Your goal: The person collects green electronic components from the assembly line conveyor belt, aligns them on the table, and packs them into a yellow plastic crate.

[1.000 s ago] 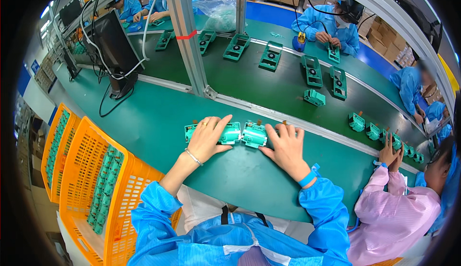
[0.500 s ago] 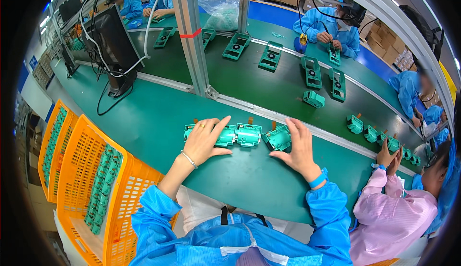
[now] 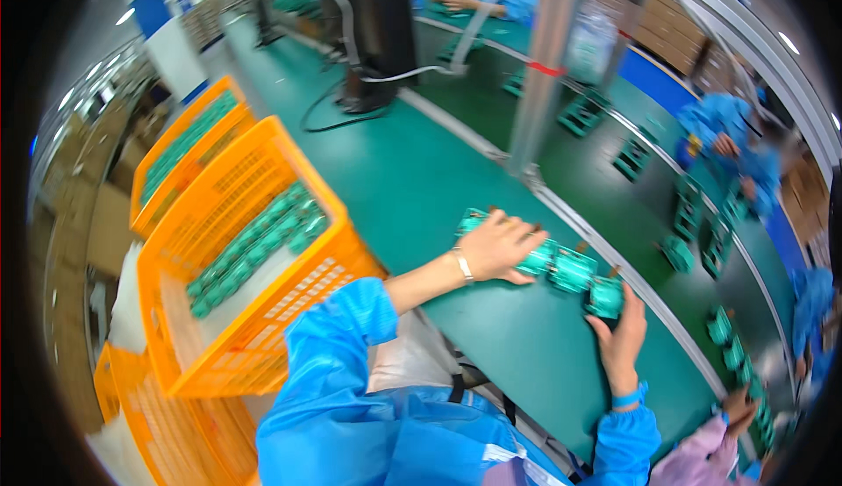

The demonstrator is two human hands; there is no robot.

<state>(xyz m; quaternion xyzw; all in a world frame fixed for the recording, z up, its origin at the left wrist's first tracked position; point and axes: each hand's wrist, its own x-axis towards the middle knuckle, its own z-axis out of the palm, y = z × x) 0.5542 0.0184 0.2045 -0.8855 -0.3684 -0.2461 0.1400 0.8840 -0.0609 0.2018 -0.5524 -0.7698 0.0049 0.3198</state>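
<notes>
A short row of green plastic housings point(image 3: 573, 271) with small orange-brown tabs sits on the green bench top. My left hand point(image 3: 498, 247) lies across the left part of the row, thumb on the near side and fingers over the far side, hiding part of the housings under it. One housing point(image 3: 474, 220) shows past its far edge. At the row's right end, my right hand point(image 3: 623, 337) grips the last housing point(image 3: 605, 296) between thumb and fingers. Blur hides the finer detail of the parts.
On my left stand orange crates point(image 3: 263, 332) with rows of green housings point(image 3: 254, 249) inside. A monitor point(image 3: 373, 39) and a metal post point(image 3: 548, 74) rise beyond the bench. The conveyor point(image 3: 649, 192) carries green frames. A person in pink point(image 3: 702, 460) works at right.
The view has swung left, bringing more of the crates in. The right-end housing, tilted and apart before, now sits closer in line with the row, with my right hand still at it.
</notes>
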